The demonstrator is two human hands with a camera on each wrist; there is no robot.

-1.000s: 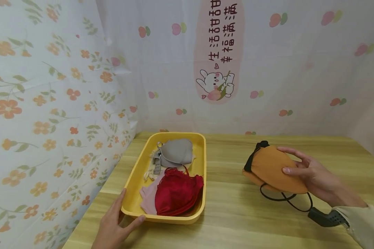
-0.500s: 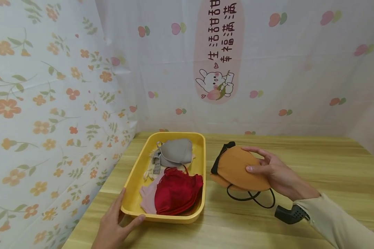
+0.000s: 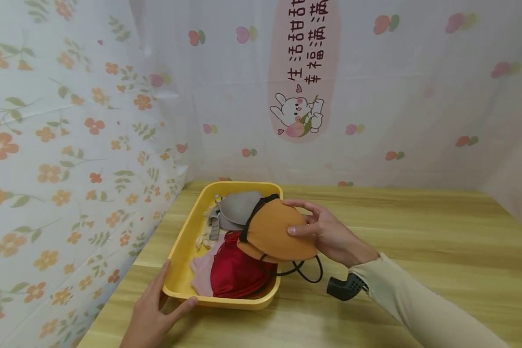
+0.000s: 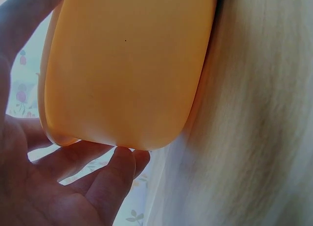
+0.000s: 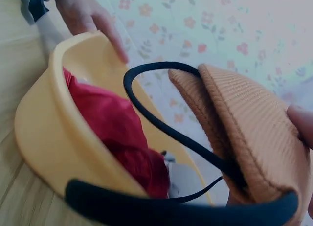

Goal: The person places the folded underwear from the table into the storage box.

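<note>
A folded orange bra (image 3: 278, 232) with black trim and thin black straps is in my right hand (image 3: 330, 234), thumb on the near side. It hangs over the right part of a yellow plastic bin (image 3: 187, 232), above the clothing inside. My left hand (image 3: 150, 309) touches the bin's front left corner, its thumb along the front edge and fingers along the left side. In the bin lie a grey bra (image 3: 239, 210) at the back and a red satin bra (image 3: 235, 270) in front, with a pink piece of clothing (image 3: 204, 270) beside it. The orange bra partly covers both bras.
The bin stands toward the left of a wood-grain table (image 3: 409, 241). A floral curtain (image 3: 69, 145) rises along the left side, and a printed sheet (image 3: 374, 96) hangs behind the table. A black device (image 3: 345, 287) is on my right wrist.
My right hand has carried the orange bra leftward from the right of the table to over the bin. My left hand has stayed at the bin's corner.
</note>
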